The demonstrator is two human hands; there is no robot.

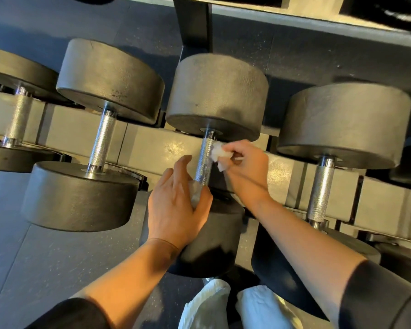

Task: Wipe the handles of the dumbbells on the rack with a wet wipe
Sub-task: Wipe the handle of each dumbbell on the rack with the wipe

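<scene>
Several black dumbbells lie across the grey rack (152, 146), their knurled steel handles pointing away from me. My right hand (244, 167) pinches a crumpled white wet wipe (220, 154) against the right side of the middle dumbbell's handle (204, 162), near its far head (217, 98). My left hand (176, 205) rests with straight, spread fingers on the near head (207, 243) of that same dumbbell, fingertips close to the handle's lower end.
Neighbouring dumbbells sit close on both sides, with handles to the left (102, 141) and to the right (320, 191). An upper rack shelf (294, 17) runs across the top. The dark rubber floor (45, 257) and my light trousers (223, 307) show below.
</scene>
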